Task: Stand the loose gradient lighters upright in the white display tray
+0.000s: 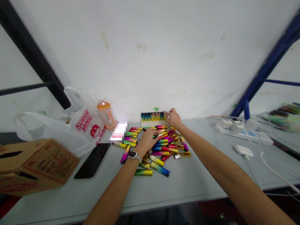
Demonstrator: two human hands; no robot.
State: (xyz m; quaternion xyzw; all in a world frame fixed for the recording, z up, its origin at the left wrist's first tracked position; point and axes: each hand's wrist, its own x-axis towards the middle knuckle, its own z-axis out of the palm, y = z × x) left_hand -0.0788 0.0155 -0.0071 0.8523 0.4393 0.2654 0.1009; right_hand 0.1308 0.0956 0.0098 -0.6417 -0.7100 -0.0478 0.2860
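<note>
A pile of shiny, gradient-coloured lighters [161, 149] lies loosely on the table in yellow, pink, red, green and blue. Behind it, against the wall, a white slotted holder [150, 124] carries a row of upright lighters [149, 116] with dark blue tops. My right hand [172, 118] is at the right end of this row, thumb and finger closed on the last lighter [162, 116]. Over the pile's left part, my left hand [147, 140] wears a watch and has its fingers closed around a lighter, mostly hidden by them.
Left of the pile are a phone with a lit screen [119, 131], a dark phone [93, 161], an orange drink bottle [106, 113], a white plastic bag [82, 125] and a cardboard box [39, 165]. To the right lie a power strip [243, 132], a white charger [243, 150] and loose cables.
</note>
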